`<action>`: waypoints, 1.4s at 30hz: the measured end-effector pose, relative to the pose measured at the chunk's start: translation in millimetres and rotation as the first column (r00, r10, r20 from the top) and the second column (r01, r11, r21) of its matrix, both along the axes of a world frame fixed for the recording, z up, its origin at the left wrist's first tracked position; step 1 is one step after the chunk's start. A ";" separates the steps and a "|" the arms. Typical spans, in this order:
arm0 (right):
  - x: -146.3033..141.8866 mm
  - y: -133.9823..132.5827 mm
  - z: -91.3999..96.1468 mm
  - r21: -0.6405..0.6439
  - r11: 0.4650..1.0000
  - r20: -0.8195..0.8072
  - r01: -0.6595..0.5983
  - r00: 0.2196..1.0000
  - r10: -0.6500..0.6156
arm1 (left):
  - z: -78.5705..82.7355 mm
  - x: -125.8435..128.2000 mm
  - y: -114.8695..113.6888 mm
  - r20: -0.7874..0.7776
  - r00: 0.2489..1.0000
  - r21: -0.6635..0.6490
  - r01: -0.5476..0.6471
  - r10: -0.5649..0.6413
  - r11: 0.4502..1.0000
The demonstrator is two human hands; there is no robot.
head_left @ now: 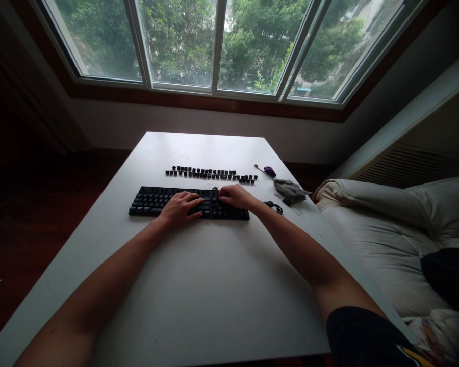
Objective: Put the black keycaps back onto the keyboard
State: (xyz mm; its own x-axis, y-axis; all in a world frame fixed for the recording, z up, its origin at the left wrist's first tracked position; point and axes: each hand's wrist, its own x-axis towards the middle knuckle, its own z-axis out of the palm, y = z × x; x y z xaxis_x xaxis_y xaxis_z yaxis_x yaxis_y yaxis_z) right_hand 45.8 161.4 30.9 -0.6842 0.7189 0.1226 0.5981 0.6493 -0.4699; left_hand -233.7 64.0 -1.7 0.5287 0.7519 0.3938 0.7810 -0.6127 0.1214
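Observation:
A black keyboard [150,202] lies flat on the white table [206,285]. My left hand [179,208] rests on its middle with the fingers spread. Over the keyboard's right part, my right hand [235,196] is closed in a pinch, fingertips down at the keys; what they hold, if anything, is too small to make out. Beyond the keyboard, loose black keycaps [224,177] lie in two uneven rows. A small round clear item [211,187] sits just behind the keyboard, partly hidden by my right hand.
At the table's right side lie a grey cloth [290,191], a thin brush [263,171], a dark purple crumpled item [270,172] and a coiled black cable [274,207]. A light-coloured sofa [378,234] stands along the right. Windows [191,46] are beyond the table.

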 end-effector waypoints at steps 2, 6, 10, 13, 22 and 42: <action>0.3 1.5 -0.2 -0.030 1.000 -0.010 0.004 1.000 -0.004 | 0.3 0.1 -0.3 0.004 1.000 0.000 0.000 0.000 1.000; -3.2 0.1 0.3 0.015 1.000 0.040 0.008 0.999 -0.009 | -0.4 0.3 -0.3 0.007 1.000 0.001 0.000 0.000 1.000; -9.3 -6.7 4.4 0.167 0.985 0.157 -0.050 0.987 0.023 | -1.3 0.0 0.1 0.002 1.000 0.003 0.000 0.000 1.000; -10.6 -13.8 7.0 0.218 0.973 0.217 -0.078 0.976 0.030 | -0.9 0.3 0.0 -0.002 1.000 0.002 -0.001 0.001 1.000; -16.5 -28.1 -1.3 0.304 0.953 0.288 -0.015 0.955 -0.077 | 0.2 1.9 -1.4 0.019 1.000 0.006 -0.001 0.001 1.000; 57.8 68.5 -28.4 0.525 0.811 0.147 0.258 0.911 -0.386 | -0.2 0.4 -1.3 0.011 1.000 0.004 0.002 -0.002 1.000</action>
State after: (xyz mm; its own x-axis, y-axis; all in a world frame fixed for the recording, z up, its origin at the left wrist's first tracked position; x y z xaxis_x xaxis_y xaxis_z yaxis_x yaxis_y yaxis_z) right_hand 103.7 229.9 2.5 -0.4768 0.7930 0.3793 0.8638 0.5026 0.0352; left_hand -233.3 62.7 -2.0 0.5259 0.7493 0.4026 0.7783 -0.6148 0.1275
